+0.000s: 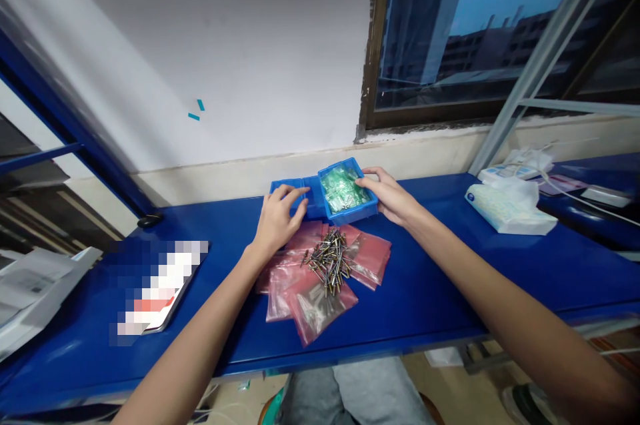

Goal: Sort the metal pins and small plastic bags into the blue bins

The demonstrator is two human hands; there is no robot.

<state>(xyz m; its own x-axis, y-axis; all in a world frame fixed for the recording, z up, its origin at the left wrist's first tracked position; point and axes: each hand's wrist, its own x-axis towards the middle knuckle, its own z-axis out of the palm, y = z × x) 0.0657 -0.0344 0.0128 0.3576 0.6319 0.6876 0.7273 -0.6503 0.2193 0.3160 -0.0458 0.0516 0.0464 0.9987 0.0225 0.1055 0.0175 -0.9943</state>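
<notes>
My right hand (387, 195) grips the right side of a blue bin (354, 215), which holds small clear bags (344, 186) with a green tint. My left hand (281, 215) has its fingers apart over a second blue bin (286, 183) at the back of the table; nothing shows between them. Nearer to me, pink bags (320, 308) lie spread and overlapping on the blue table (420, 298). On top of them rests a loose pile of thin metal pieces (330, 261). What is inside the second bin is mostly hidden by my left hand.
A tablet-like device (170, 285), partly blurred out, lies on the left. White boxes or papers (43, 285) sit at the far left edge. To the right are a tissue pack (510, 208) and cables with a power strip (520, 165). A wall and window stand behind.
</notes>
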